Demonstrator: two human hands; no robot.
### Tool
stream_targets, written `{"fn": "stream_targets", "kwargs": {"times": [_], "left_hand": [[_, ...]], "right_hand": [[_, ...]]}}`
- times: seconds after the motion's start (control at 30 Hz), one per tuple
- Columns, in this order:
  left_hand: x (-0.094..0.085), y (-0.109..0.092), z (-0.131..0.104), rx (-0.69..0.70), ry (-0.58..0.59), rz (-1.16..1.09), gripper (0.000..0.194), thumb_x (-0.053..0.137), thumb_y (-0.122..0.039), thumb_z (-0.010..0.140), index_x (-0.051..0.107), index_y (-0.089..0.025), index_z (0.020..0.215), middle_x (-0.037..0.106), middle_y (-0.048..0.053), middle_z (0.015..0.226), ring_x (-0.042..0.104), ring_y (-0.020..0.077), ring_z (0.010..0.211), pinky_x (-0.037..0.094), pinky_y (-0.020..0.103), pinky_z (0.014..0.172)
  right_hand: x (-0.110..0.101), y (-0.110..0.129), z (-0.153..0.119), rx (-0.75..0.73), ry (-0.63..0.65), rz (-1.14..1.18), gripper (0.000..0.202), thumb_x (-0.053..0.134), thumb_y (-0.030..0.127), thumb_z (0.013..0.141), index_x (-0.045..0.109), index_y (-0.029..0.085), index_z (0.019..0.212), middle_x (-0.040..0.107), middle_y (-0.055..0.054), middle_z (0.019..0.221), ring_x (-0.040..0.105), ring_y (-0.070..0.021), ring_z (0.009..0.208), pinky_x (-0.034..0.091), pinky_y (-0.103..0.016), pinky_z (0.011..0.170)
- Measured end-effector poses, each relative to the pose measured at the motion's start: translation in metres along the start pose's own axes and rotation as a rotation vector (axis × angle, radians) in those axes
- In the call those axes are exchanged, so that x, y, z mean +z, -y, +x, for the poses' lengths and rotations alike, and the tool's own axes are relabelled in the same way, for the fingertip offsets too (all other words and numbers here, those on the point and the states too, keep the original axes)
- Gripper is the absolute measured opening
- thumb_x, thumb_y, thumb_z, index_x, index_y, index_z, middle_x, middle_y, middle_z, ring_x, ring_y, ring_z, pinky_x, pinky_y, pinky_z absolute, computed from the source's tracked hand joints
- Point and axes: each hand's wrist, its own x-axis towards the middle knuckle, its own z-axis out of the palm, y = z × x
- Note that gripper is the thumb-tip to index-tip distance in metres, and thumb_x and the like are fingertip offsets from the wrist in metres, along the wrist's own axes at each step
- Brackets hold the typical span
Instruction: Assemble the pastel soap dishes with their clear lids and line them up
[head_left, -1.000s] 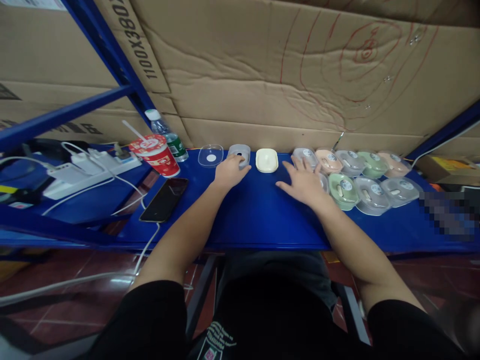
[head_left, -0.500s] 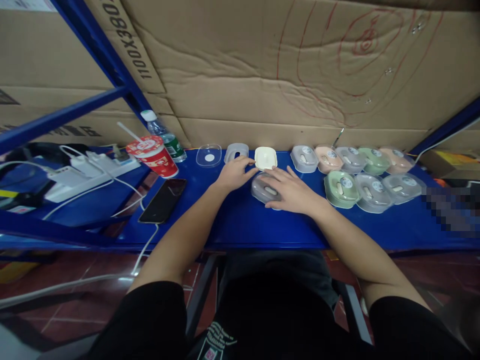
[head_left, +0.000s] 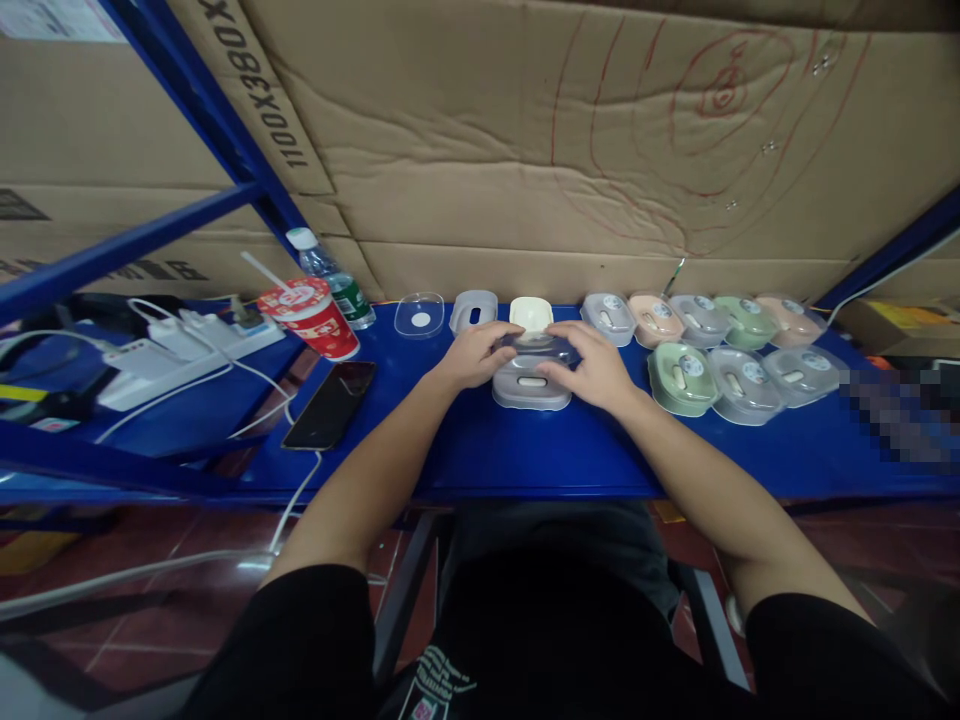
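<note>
While both hands sit on the grey soap box [head_left: 531, 384] mid-tabletop [head_left: 525, 450], the left hand [head_left: 471, 355] and right hand [head_left: 594, 366] each pinch an end of its clear lid [head_left: 536, 346], which looks partly lifted. Far side, a loose clear lid [head_left: 420, 314], a grey insert [head_left: 474, 310] and a cream tray [head_left: 531, 313] lie apart, so I'd guess one box is done. About nine closed boxes [head_left: 720, 350] wait on the right.

A grey box [head_left: 531, 385] sits on the blue worktop [head_left: 525, 450], with green [head_left: 679, 378], pink [head_left: 654, 317] and cream [head_left: 531, 312] boxes along its far edge.
</note>
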Motion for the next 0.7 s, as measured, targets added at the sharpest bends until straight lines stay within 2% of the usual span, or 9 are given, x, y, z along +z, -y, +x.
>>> {"fn": "stream_targets", "kwargs": {"times": [0.07,0.13,0.23,0.3,0.4,0.5,0.57,0.63,0.7], "left_hand": [[0.0,-0.007,-0.001,0.083,-0.056,0.005,0.063,0.047,-0.066,0.101,0.068,-0.019,0.136,0.072,0.015,0.137,0.069,0.0276,0.124,0.054,0.042,0.106],[0.002,-0.017,-0.003,0.087,-0.11,0.059,0.056,0.047,-0.06,0.102,0.07,-0.02,0.133,0.071,0.013,0.137,0.066,0.028,0.13,0.052,0.042,0.111],[0.005,-0.026,-0.003,-0.081,-0.205,0.151,0.044,0.043,-0.044,0.105,0.069,-0.021,0.132,0.074,0.01,0.131,0.069,0.0259,0.121,0.053,0.041,0.108],[0.001,-0.02,-0.002,-0.245,-0.326,0.173,0.042,0.042,-0.036,0.106,0.063,-0.021,0.138,0.075,0.01,0.128,0.072,0.025,0.113,0.054,0.04,0.103],[-0.017,0.006,-0.001,-0.536,-0.604,0.189,0.044,0.039,-0.026,0.104,0.053,-0.022,0.145,0.076,0.008,0.121,0.073,0.0257,0.109,0.056,0.04,0.099],[-0.044,0.04,-0.006,-0.85,-0.8,0.214,0.042,0.037,-0.02,0.101,0.054,-0.021,0.139,0.075,0.01,0.123,0.07,0.0288,0.118,0.054,0.043,0.101],[-0.057,0.061,-0.011,-0.966,-0.882,0.186,0.04,0.035,-0.021,0.101,0.055,-0.019,0.136,0.072,0.012,0.133,0.066,0.0291,0.128,0.052,0.043,0.106],[-0.063,0.076,-0.016,-1.061,-0.899,0.146,0.041,0.033,-0.023,0.102,0.056,-0.018,0.136,0.07,0.015,0.139,0.064,0.0292,0.134,0.049,0.043,0.111],[-0.062,0.086,-0.02,-1.116,-0.867,0.094,0.044,0.034,-0.026,0.102,0.053,-0.015,0.141,0.076,0.015,0.125,0.066,0.0285,0.132,0.049,0.042,0.111]], "right_hand": [[0.001,-0.005,-0.002,0.086,-0.091,0.045,0.061,0.057,0.067,0.1,0.063,0.024,0.142,0.075,-0.013,0.133,0.07,-0.0348,0.122,0.057,-0.053,0.105],[0.003,-0.01,-0.003,0.174,-0.13,0.101,0.066,0.044,0.072,0.103,0.059,0.023,0.145,0.078,-0.012,0.119,0.076,-0.0333,0.107,0.062,-0.049,0.094],[0.006,-0.016,-0.001,0.226,-0.137,0.204,0.072,0.027,0.074,0.106,0.051,0.024,0.152,0.077,-0.011,0.108,0.077,-0.0281,0.085,0.064,-0.045,0.078],[0.009,-0.018,0.001,0.199,-0.145,0.253,0.074,0.024,0.074,0.106,0.042,0.024,0.158,0.076,-0.012,0.116,0.076,-0.0247,0.081,0.064,-0.042,0.076],[0.01,-0.021,0.004,0.145,-0.17,0.236,0.075,0.037,0.074,0.104,0.04,0.024,0.159,0.072,-0.014,0.128,0.074,-0.0235,0.086,0.063,-0.042,0.08],[0.011,-0.025,0.003,0.092,-0.14,0.171,0.065,0.053,0.066,0.101,0.054,0.022,0.149,0.074,-0.014,0.126,0.073,-0.0243,0.086,0.062,-0.045,0.084],[0.013,-0.028,0.002,0.057,-0.091,0.13,0.056,0.055,0.059,0.101,0.06,0.021,0.142,0.074,-0.014,0.125,0.073,-0.0241,0.087,0.062,-0.045,0.086],[0.015,-0.031,0.002,0.033,-0.054,0.099,0.049,0.055,0.054,0.102,0.064,0.021,0.138,0.074,-0.013,0.125,0.074,-0.024,0.089,0.062,-0.044,0.088],[0.016,-0.034,0.002,0.017,-0.04,0.082,0.044,0.055,0.05,0.103,0.066,0.021,0.135,0.074,-0.013,0.124,0.075,-0.0237,0.09,0.062,-0.043,0.088]]}}
